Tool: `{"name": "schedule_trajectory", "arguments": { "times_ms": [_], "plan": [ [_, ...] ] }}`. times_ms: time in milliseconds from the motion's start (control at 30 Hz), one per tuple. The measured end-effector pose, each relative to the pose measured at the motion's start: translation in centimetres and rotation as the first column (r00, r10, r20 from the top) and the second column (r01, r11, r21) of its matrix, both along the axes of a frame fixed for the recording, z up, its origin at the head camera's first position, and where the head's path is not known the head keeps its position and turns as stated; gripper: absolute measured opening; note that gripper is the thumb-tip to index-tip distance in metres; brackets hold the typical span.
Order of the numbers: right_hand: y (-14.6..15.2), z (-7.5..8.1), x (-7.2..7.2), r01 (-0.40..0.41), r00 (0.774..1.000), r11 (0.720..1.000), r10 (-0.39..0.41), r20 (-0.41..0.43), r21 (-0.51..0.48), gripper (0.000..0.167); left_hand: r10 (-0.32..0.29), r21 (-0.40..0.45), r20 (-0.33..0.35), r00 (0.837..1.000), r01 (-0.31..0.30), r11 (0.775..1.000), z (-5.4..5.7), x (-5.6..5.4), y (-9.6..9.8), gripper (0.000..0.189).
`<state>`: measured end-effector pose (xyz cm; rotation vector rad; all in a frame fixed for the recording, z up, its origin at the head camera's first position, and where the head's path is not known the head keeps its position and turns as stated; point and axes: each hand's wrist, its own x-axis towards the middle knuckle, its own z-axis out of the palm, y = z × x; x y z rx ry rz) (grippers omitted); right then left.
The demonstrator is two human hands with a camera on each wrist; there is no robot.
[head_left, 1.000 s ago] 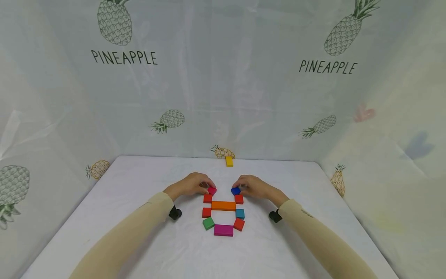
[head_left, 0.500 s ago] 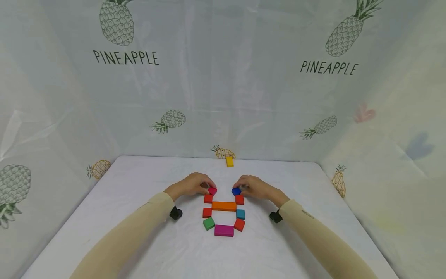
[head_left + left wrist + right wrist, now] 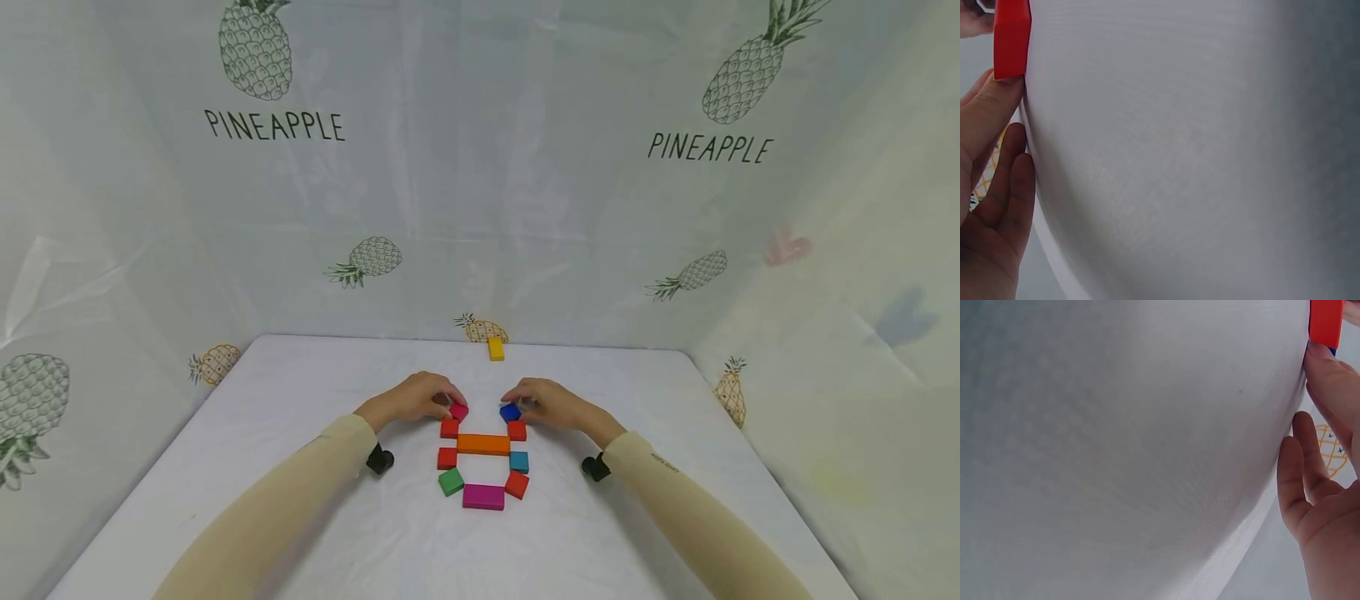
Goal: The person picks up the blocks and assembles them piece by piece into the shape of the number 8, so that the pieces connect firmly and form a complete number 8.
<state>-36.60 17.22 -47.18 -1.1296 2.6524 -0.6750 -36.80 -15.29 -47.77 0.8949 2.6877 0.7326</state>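
Note:
My left hand pinches a pinkish-red block between thumb and fingers, at the far left end of a layout of coloured blocks. Opposite it, my right hand has thumb and fingers at both sides of a blue block. Directly nearer than these sit a left red block and a right red block, joined across by a long orange block. In the left wrist view the thumb lies right at a red block; the right wrist view shows the blue block mostly hidden behind a red block.
Nearer lie another red block, a teal block, a green block, a tilted red block and a long magenta block. A yellow block stands at the white table's far edge, before a pineapple-print curtain.
The head view has shifted very slightly, moving everything a little to the right in it. Both hands stay at the same two blocks.

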Motion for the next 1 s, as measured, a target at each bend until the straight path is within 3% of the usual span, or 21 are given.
{"name": "schedule_trajectory", "arguments": {
  "times_ms": [300,600,800,1000],
  "plan": [
    [0.3,0.3,0.0,0.042,0.999,0.999,-0.042,0.032,-0.001,0.045,-0.007,-0.015,-0.005,1.0,0.007,1.0,0.4,0.4,0.3,0.032],
    [0.7,1.1,-0.5,0.097,0.987,0.994,-0.091,0.129,-0.045,0.044,-0.01,-0.009,0.003,1.0,0.01,1.0,0.5,0.4,0.1,0.032],
    [0.4,0.9,-1.4,0.125,0.99,0.991,-0.121,0.077,-0.052,0.041,-0.023,0.009,0.016,1.0,0.023,1.0,0.6,0.4,0.0,0.032],
    [-1.0,1.0,-2.1,0.243,0.969,0.969,-0.241,0.051,-0.036,0.044,-0.022,-0.001,0.007,1.0,0.022,1.0,0.5,0.4,0.0,0.031]
  ]
}}
